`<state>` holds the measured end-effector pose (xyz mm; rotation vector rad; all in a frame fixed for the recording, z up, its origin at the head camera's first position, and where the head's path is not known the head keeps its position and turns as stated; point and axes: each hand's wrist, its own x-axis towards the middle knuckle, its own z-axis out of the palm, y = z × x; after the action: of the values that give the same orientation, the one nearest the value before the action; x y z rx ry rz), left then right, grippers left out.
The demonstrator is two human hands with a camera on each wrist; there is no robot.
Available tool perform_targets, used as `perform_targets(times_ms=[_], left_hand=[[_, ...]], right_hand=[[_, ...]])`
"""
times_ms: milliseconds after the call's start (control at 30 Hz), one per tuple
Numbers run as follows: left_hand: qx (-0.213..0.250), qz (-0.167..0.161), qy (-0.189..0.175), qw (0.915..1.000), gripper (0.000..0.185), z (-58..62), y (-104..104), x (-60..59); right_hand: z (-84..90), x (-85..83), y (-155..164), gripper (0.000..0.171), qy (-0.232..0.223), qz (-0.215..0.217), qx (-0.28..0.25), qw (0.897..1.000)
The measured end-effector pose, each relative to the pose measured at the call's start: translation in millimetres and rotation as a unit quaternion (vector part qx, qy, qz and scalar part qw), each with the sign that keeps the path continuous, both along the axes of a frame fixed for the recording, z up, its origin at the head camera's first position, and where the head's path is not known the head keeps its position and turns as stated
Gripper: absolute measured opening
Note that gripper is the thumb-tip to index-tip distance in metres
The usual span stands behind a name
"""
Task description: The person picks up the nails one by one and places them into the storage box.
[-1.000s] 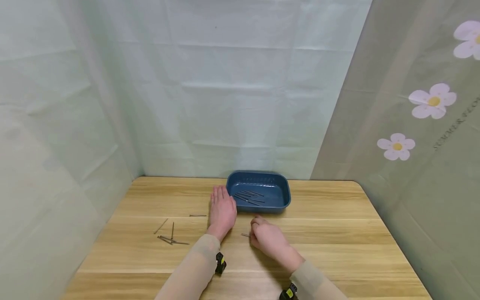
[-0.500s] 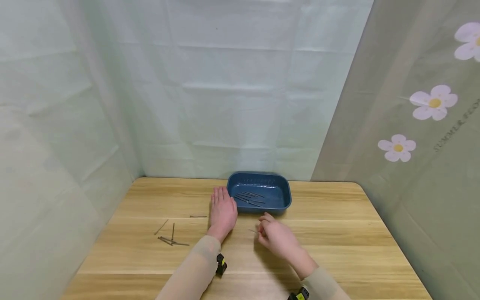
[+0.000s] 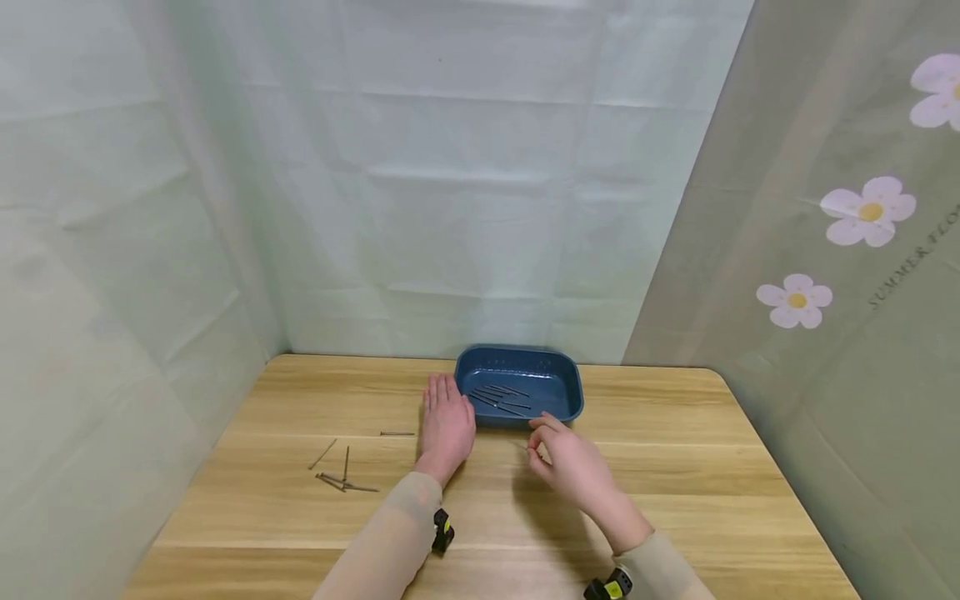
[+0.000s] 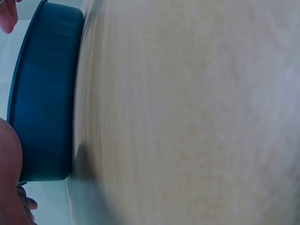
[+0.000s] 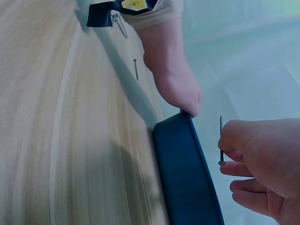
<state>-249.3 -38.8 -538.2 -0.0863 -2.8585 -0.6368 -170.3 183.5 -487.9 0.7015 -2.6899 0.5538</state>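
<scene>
The left forearm [image 3: 386, 533] slants in from the near left, and I can see the left hand [image 3: 447, 423] at its end, back upward, fingers fairly straight, close together and pointing to the far side. The right forearm [image 3: 663, 571] comes from the near right, angling inward to the right hand [image 3: 566, 458], which is raised and reaches slightly less far. Its thumb and forefinger meet in a pinch; the other fingers are bent, just beside them. The two hands are near each other but apart.
</scene>
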Motion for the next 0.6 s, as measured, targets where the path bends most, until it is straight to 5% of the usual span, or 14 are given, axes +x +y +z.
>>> perform_targets(times_ms=[333, 600], left_hand=[[0.004, 0.002, 0.000, 1.0000, 0.060, 2.9, 1.3, 1.2], [0.008, 0.004, 0.000, 1.0000, 0.059, -0.1, 2.0, -1.1]], right_hand=[[5.3, -6.5, 4.2, 0.017, 0.009, 0.001, -0.002, 1.000], [12.6, -34.1, 6.5, 0.011, 0.014, 0.005, 0.005, 1.000]])
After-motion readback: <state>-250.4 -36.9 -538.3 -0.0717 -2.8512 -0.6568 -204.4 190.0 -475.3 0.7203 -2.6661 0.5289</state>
